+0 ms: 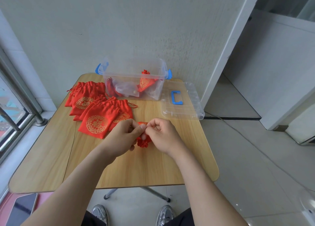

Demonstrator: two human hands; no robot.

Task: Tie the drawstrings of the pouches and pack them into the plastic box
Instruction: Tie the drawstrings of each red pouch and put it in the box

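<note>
A red pouch with its mouth gathered sits between my hands over the middle of the wooden table. My left hand and my right hand both pinch its drawstrings, fingertips meeting above it; most of the pouch is hidden by my fingers. Several flat red pouches with gold emblems lie in a pile at the left. The clear plastic box with blue latches stands at the back, holding a tied red pouch and more red fabric.
The box's clear lid with a blue handle lies flat at the table's back right, partly over the edge. A window rail runs along the left. A phone lies at the lower left. My shoes show below the table.
</note>
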